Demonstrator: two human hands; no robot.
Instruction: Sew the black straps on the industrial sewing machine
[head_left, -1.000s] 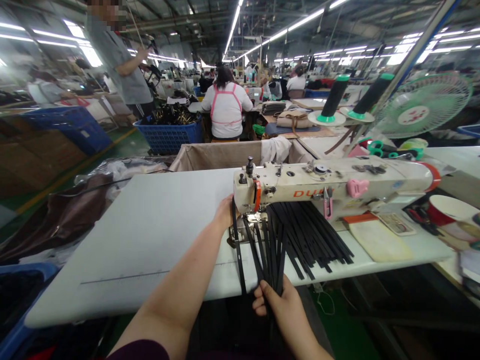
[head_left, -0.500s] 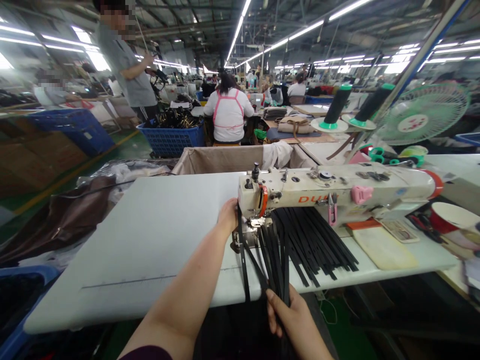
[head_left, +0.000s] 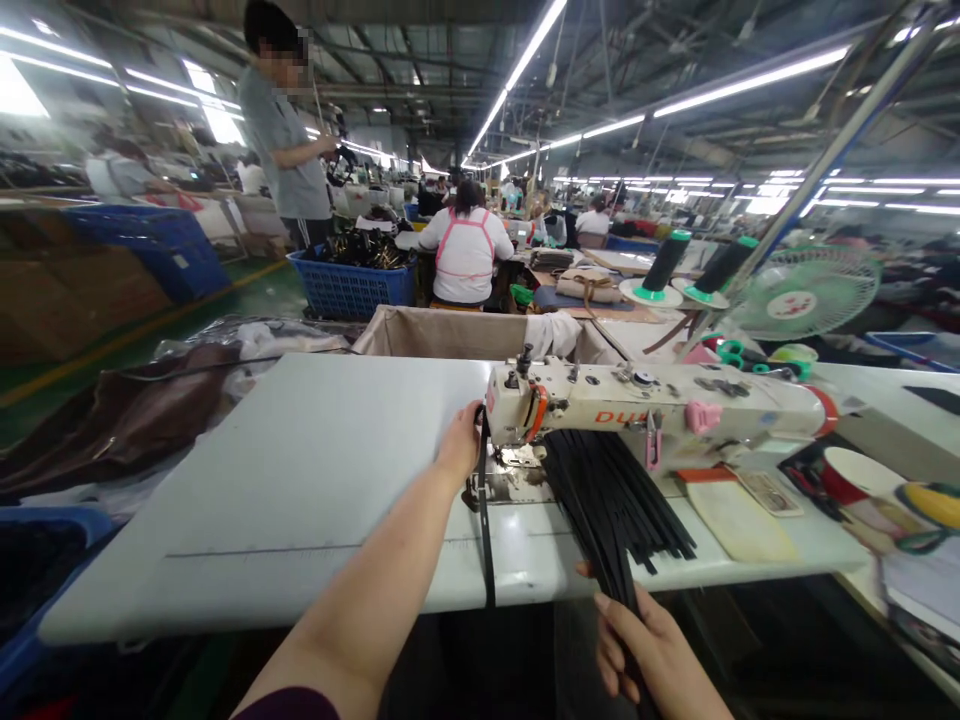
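Observation:
A single narrow black strap (head_left: 485,530) runs from my left hand (head_left: 460,442) down over the front edge of the white table. The fingers of this hand are closed round the strap's upper part, just left of the sewing machine's head (head_left: 510,402), which partly hides the fingertips. My right hand (head_left: 646,640) grips a bundle of black straps (head_left: 611,545) in front of the table edge. That bundle stretches back under the machine arm, and more straps (head_left: 660,525) fan out on the table beside it. Bare metal shows at the needle plate (head_left: 521,485).
Small scissors (head_left: 654,440) hang on the machine's front. A yellowish pad (head_left: 742,520) lies right of the straps. Thread cones (head_left: 665,262) and a green fan (head_left: 806,295) stand behind. A fabric-lined bin (head_left: 450,332) is beyond the table, with a seated co-worker (head_left: 465,245) further back.
My right hand has moved right, carrying the bundle of straps away from the needle area. My left hand stays beside the machine head with its strap. The camera view has shifted slightly.

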